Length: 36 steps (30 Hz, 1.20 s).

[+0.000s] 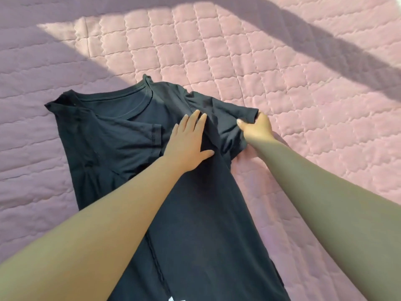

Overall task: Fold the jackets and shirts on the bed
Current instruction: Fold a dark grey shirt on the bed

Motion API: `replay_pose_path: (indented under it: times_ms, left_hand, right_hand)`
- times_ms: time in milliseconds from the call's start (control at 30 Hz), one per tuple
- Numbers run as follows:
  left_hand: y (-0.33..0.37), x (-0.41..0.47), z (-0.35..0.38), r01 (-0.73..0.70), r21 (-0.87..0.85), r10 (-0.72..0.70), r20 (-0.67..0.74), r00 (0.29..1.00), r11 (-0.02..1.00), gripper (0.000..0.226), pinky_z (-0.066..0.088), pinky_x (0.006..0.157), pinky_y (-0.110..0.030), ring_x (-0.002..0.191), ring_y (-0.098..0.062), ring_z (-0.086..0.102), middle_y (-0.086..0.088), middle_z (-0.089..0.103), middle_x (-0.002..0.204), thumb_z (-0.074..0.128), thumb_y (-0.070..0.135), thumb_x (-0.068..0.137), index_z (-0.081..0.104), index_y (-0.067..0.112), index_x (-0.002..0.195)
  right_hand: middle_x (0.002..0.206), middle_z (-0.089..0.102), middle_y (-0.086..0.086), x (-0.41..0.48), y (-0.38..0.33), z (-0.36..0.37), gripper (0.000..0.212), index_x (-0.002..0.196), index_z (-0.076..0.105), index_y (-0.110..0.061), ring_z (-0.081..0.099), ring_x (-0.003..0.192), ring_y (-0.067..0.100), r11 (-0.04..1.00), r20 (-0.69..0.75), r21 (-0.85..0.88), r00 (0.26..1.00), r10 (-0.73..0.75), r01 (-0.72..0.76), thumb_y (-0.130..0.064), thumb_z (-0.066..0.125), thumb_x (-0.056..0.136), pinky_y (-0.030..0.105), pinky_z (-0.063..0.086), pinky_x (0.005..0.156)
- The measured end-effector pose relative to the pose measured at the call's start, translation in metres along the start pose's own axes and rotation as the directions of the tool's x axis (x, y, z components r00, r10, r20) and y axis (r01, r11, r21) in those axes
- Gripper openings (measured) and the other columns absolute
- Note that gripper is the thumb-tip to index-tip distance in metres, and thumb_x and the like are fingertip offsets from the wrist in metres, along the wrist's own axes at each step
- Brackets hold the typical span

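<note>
Pink quilted bedding fills the view, with a bright band of sun across it and soft shadows at twelve and nine o'clock. On this bed (303,83) lies a black T-shirt (206,203). Its neckline (121,98) points toward eleven o'clock and its body runs down to six o'clock, out of the frame.

One folded sleeve (138,131), at nine o'clock, already lies across the chest. My left hand (187,144) rests flat at the shirt's centre, fingers straight and together, pressing the cloth down. My right hand (258,129), at three o'clock, pinches the hem of the free sleeve (234,111) between thumb and curled fingers. The cloth between my two hands is bunched and wrinkled.

I judge this to be the second sleeve fold, with the lengthwise folds not yet done.

What could go wrong, as I see it:
- If I bring the free sleeve over while those wrinkles remain, they get trapped and the fold comes out lumpy.
- If my flat hand lifts too soon, the thin cloth may drag sideways and undo the folded sleeve.
- If I pull too hard at the hem, the whole shirt could skew on the smooth quilt.
</note>
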State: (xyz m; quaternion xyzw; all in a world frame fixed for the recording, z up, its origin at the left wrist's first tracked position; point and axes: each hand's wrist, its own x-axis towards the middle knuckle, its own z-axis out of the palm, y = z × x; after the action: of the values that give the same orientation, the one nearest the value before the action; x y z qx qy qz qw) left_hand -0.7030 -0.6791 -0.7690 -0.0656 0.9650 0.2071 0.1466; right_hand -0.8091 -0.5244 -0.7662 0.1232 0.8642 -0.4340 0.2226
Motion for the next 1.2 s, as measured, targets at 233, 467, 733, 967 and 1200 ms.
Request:
replay_pose_path:
  times_ms: [233, 467, 733, 967, 1200]
  left_hand:
    - [0.001, 0.02, 0.007, 0.1, 0.058, -0.107, 0.12, 0.987, 0.993, 0.109, 0.005, 0.117, -0.058, 0.147, -0.033, -0.015, -0.003, -0.022, 0.159, 0.062, 0.059, 0.083, -0.012, 0.021, 0.153]
    - [-0.002, 0.026, 0.018, 0.121, 0.077, -0.132, 0.167, 0.977, 0.99, 0.11, 0.0, 0.116, -0.058, 0.145, -0.033, -0.02, -0.001, -0.029, 0.157, 0.061, 0.061, 0.082, -0.015, 0.023, 0.153]
    - [-0.014, 0.019, -0.049, 0.243, -0.589, -0.192, 0.148, 0.97, 0.771, 0.042, 0.039, 0.099, -0.024, 0.12, -0.017, 0.049, -0.004, 0.05, 0.137, 0.065, 0.026, 0.091, 0.055, 0.021, 0.131]
    - [-0.093, -0.031, -0.102, 0.538, -0.841, -0.359, 0.522, 0.774, -0.063, 0.076, 0.054, 0.076, -0.041, 0.097, -0.027, 0.068, -0.011, 0.069, 0.111, 0.03, 0.075, 0.088, 0.064, 0.013, 0.117]
    - [-0.129, -0.062, -0.08, 0.666, -0.587, -0.478, 0.469, 0.743, 0.46, 0.04, 0.054, 0.08, -0.035, 0.101, -0.018, 0.065, 0.001, 0.069, 0.109, 0.079, 0.037, 0.075, 0.064, 0.026, 0.111]
  right_hand:
    - [0.081, 0.059, -0.006, 0.02, -0.021, -0.018, 0.038, 0.084, 0.059, -0.018, 0.054, 0.072, 0.015, 0.992, -0.096, 0.12, 0.995, 0.041, -0.029, -0.056, 0.061, 0.083, 0.032, 0.045, 0.069]
    - [0.104, 0.07, -0.006, -0.006, 0.019, -0.025, 0.05, 0.107, 0.071, -0.018, 0.063, 0.096, 0.013, 0.995, 0.19, -0.049, 0.978, 0.091, -0.083, -0.047, 0.078, 0.067, 0.023, 0.049, 0.084]
    - [0.108, 0.062, -0.003, -0.047, -0.034, -0.008, 0.017, 0.113, 0.048, -0.02, 0.057, 0.107, 0.017, 0.946, 0.166, 0.069, 0.931, -0.325, 0.318, -0.028, 0.049, 0.098, 0.034, 0.043, 0.096]
    - [0.131, 0.054, -0.004, -0.135, -0.067, 0.081, 0.049, 0.138, 0.045, -0.02, 0.055, 0.111, 0.011, 0.817, 0.653, 0.043, 0.603, -0.459, 0.575, -0.023, 0.061, 0.092, 0.028, 0.039, 0.103]
    - [0.109, 0.068, -0.004, -0.133, -0.033, 0.112, 0.022, 0.108, 0.067, -0.017, 0.06, 0.098, 0.01, 0.861, 0.569, -0.121, 0.745, -0.348, 0.495, -0.014, 0.053, 0.091, 0.027, 0.046, 0.094]
